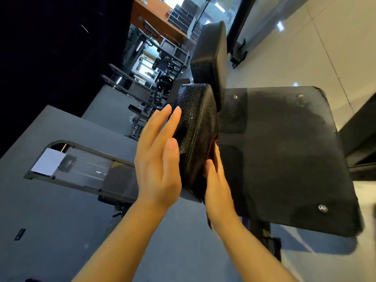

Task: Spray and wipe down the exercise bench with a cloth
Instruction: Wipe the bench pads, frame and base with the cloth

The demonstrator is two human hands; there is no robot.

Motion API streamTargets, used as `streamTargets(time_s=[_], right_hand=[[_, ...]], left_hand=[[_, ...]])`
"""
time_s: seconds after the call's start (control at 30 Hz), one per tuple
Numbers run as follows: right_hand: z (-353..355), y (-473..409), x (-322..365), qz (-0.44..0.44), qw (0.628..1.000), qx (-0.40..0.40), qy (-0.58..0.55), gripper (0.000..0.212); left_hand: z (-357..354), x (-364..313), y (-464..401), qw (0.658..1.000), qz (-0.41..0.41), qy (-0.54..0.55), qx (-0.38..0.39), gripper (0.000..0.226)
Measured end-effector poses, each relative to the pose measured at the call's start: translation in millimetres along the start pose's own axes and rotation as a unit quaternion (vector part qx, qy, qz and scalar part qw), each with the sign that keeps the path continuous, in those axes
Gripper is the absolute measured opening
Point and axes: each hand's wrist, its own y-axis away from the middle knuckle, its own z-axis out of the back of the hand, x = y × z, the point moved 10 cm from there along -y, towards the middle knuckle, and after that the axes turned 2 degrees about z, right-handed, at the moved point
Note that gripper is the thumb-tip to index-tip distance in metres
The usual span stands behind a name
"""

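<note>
No legible text anywhere.

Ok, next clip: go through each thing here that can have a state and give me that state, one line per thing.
Left hand: open, fingers straight, flat against the pad's textured face.
Right hand: fingers straight, pressing the cloth against the pad's other side.
Cloth: dark reddish, mostly hidden between right hand and pad.
Seat pad: tilted on edge, held between both hands.
Base board: underside showing, bolts visible.
Back pad: raised, untouched.

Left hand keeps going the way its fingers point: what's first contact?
Likely nothing new: the left hand already lies flat along the bench pad, fingers pointing past its edge toward distant gym equipment. Depth unclear.
</note>
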Motion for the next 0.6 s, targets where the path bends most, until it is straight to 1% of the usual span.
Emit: streamTargets(time_s=[0.07, 0.17, 0.27, 0.33, 0.37, 0.4, 0.43, 0.47, 0.5, 0.57, 0.6], right_hand=[[-1, 23, 4, 0.011, 1.000, 0.023, 0.012, 0.051], [3, 53, 13, 0.005, 0.998, 0.058, -0.015, 0.041], [8, 73, 21, -0.053, 0.989, 0.110, -0.080, 0.037], [8, 84, 35, -0.074, 0.978, 0.148, -0.129, 0.042], [9, 89, 42, -0.081, 0.972, 0.159, -0.154, 0.044], [10, 93, 46, -0.094, 0.964, 0.170, -0.180, 0.051], [10, 98, 51, -0.107, 0.956, 0.181, -0.203, 0.062], [12, 101, 55, -0.107, 0.952, 0.195, -0.212, 0.074], [14, 105, 62, -0.092, 0.951, 0.212, -0.205, 0.079], [20, 108, 78, -0.060, 0.960, 0.236, -0.141, 0.069], [25, 107, 86, -0.045, 0.967, 0.232, -0.093, 0.061]], left_hand=[[0, -1, 0, 1.000, 0.004, -0.015, 0.004, 0.049], [-1, 1, 1, 0.999, 0.010, -0.032, 0.028, 0.046], [10, -10, 7, 0.999, 0.004, -0.026, 0.025, 0.041], [21, -35, 19, 0.999, -0.046, -0.025, 0.014, 0.037], [22, -50, 25, 0.996, -0.080, -0.026, 0.026, 0.035], [21, -62, 31, 0.993, -0.105, -0.028, 0.052, 0.035], [17, -70, 35, 0.989, -0.112, -0.025, 0.094, 0.036], [11, -73, 38, 0.984, -0.101, -0.018, 0.145, 0.039], [5, -72, 40, 0.978, -0.076, -0.008, 0.195, 0.041], [-2, -67, 44, 0.965, -0.013, 0.016, 0.262, 0.040], [-4, -67, 45, 0.961, 0.015, 0.032, 0.275, 0.035]])
